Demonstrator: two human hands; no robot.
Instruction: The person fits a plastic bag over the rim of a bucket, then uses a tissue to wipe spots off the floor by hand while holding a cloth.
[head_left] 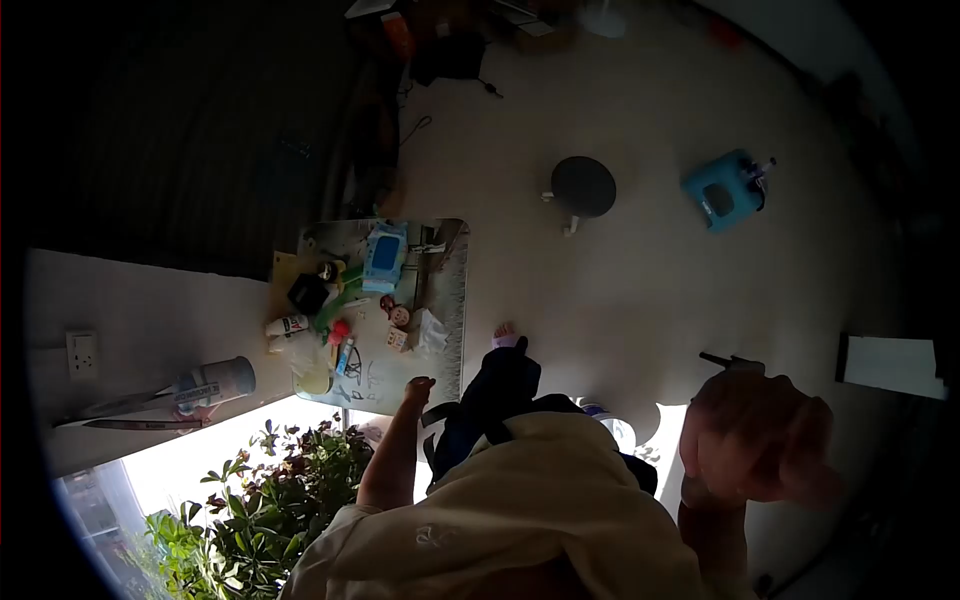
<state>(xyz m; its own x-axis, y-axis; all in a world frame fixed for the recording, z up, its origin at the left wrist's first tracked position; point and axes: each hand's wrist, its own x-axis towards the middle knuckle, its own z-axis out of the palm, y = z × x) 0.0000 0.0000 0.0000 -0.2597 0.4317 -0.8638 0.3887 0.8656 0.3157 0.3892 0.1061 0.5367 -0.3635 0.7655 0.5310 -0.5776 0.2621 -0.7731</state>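
The person's left hand [421, 387] hung low at the near right corner of the table [410, 362], its fingers drawn in close together; whether it touched the edge or pinched anything small could not be told. The right hand [760, 440] was raised much nearer the camera, out over the floor [640, 300], dark and blurred, with its fingers partly bent. A thin dark object [730, 360] showed just past its top edge, but whether the hand held it or merely overlapped it in view could not be told. On the table, nearest the left hand, lay a crumpled white wrap [431, 333] by the right edge, with a small box [397, 338] just beside it. A tube [345, 356] lay farther left, near a red item [340, 330], and a bottle [287, 325] rested on its side by the left edge. A blue pack [384, 256] lay toward the far end, and a black box [308, 293] sat to its left. Well beyond the hands, a round stool [584, 187] and a blue stool [722, 195] stood on the floor. A leafy plant [260, 525] grew at lower left.
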